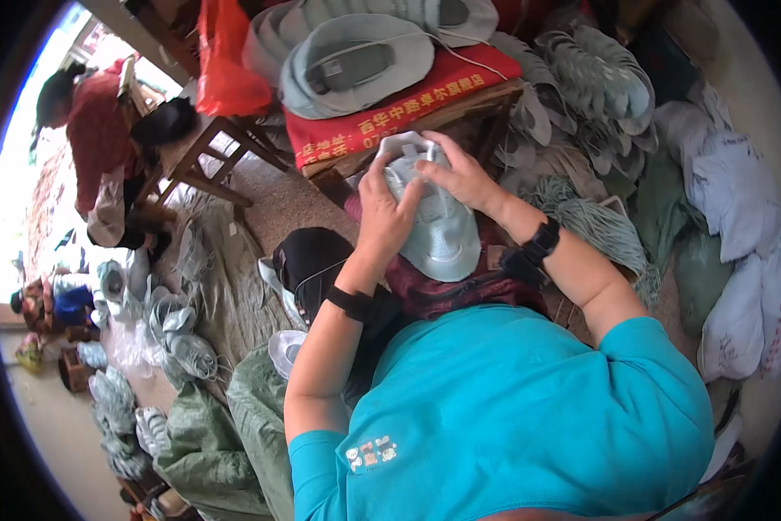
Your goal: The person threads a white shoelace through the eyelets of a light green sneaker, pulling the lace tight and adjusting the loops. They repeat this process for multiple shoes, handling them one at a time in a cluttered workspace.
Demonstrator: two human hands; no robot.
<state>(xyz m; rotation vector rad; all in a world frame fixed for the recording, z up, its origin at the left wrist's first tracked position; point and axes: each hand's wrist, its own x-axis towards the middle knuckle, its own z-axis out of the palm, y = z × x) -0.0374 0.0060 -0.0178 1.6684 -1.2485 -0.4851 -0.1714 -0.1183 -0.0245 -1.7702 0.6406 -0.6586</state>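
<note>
A pale grey-green shoe upper [443, 239] with a mesh toe rests over my lap, its toe pointing toward me. My left hand [385, 211] is closed on the left side of its collar. On the opposite side my right hand [461, 181] grips the collar, with its thumb near the tongue. Both thumbs lie close together over the opening; the fingertips beyond the far edge are partly hidden. Just past my hands stands a small wooden table covered with a red printed cloth [308, 139]. Several nested uppers [412, 61] lie on it, a thin white cord across them.
Large bunches of uppers [603, 74] and bundled pale strips [586, 217] lie to the right, near white sacks [738, 217]. Green sacks [204, 434] are at lower left. A red plastic bag [225, 65] hangs beside a wooden bench [208, 143]. Another person [104, 122] bends over at far left.
</note>
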